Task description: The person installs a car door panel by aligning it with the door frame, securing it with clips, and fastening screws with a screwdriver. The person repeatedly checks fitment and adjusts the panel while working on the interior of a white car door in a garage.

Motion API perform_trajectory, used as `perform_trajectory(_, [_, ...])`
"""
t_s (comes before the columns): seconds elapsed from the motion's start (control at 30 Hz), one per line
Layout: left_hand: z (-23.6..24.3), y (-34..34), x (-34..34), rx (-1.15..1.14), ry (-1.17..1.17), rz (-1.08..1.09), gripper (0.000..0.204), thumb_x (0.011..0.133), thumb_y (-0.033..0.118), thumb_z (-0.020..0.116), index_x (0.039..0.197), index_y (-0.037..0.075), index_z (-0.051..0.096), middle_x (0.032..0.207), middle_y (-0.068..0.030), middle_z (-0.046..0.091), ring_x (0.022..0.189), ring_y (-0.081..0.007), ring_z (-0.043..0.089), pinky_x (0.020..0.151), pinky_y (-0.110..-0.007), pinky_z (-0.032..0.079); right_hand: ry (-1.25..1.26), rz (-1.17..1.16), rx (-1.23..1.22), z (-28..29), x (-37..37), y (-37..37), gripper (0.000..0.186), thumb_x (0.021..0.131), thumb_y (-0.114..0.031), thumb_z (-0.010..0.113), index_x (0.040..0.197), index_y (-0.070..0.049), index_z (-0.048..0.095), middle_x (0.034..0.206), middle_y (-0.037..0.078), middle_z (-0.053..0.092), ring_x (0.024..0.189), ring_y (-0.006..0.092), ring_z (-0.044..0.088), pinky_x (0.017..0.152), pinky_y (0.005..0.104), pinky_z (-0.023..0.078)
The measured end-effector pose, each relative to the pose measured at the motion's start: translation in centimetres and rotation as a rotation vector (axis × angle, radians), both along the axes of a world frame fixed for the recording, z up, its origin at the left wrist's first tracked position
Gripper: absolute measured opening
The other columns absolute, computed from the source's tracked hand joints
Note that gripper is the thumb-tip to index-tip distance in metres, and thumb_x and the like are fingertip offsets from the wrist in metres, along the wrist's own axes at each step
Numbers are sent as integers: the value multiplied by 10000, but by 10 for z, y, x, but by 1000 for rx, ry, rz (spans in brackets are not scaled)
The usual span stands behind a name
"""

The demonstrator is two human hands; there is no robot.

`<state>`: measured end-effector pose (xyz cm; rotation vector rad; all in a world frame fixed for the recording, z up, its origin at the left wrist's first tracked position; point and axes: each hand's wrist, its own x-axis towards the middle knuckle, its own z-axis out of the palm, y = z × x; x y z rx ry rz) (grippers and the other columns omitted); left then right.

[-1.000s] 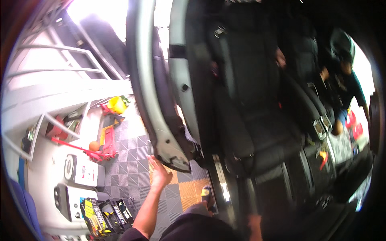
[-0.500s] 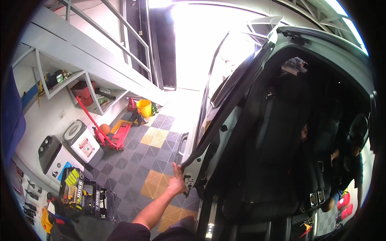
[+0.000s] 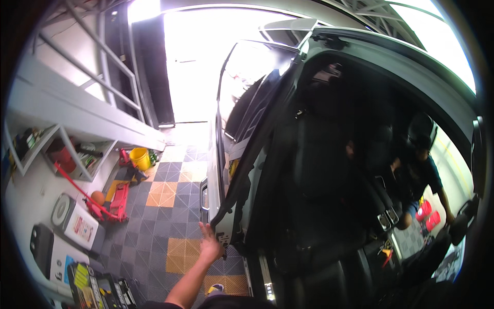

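In the head view my left hand is against the rear edge of an open car door. Its fingers stretch upward along the outer side of the door; the thumb is partly hidden by the edge. The door's window frame leans away toward the bright doorway. To the right of it lies the dark car interior with black seats. My right hand is out of view.
Across the car another person stands by the far opening, near red containers. A red-and-yellow-handled tool lies inside the car. Left are a red floor jack, yellow bucket, washing machine and tool box.
My view has turned right, so the jack and tool box sit farther left. My left hand stays on the door edge. A shoe shows below, and the other person's arm has lowered outward.
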<state>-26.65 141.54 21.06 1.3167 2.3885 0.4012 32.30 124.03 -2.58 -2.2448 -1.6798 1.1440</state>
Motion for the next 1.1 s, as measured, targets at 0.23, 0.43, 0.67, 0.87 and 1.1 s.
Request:
perform_trajectory(0.23, [-5, -11, -22, 27, 35, -208, 1260, 868, 196, 747, 1618, -49, -235, 1647, -427, -244, 1041, -621, 628, 884, -574, 566, 535, -200, -119, -53, -78, -46, 221, 923, -212, 695, 1116, -138, 770, 978, 79, 788, 844, 273, 762, 670, 457, 597])
perform_trajectory(0.43, [84, -18, -33, -126, -31, -402, 993, 879, 284, 781, 1648, 2, 219, 1602, -389, 273, 1152, -484, 696, 957, -424, 582, 399, -281, -56, -27, -156, -64, 269, 1008, -212, 606, 1112, -24, 768, 943, 96, 804, 746, 196, 767, 621, 357, 613])
perform_trajectory(0.67, [257, -1, -23, -93, -693, -1332, 424, 934, 210, 758, 1335, 78, 728, 1098, -133, 791, 1032, -310, 759, 923, -379, 589, 371, -802, -61, 14, -224, -169, 307, 1003, -185, 570, 1162, -31, 782, 887, 88, 813, 710, 173, 765, 618, 321, 612])
perform_trajectory(0.87, [364, 28, 0, 264, -1170, -2293, 231, 929, 122, 762, 1150, 67, 800, 1047, -111, 797, 927, -230, 767, 808, -360, 585, 406, -907, -379, -11, -250, -288, 295, 1032, -176, 592, 1257, -61, 744, 945, 99, 819, 705, 190, 762, 614, 337, 630])
perform_trajectory(1.1, [433, 23, 17, 340, -1551, -2695, 216, 1019, 313, 721, 1046, 114, 802, 1033, -73, 785, 814, -169, 709, 689, -281, 456, 470, -1205, -358, 50, -272, -314, 263, 1031, -202, 640, 1226, -58, 744, 921, 83, 813, 700, 194, 757, 572, 352, 634])
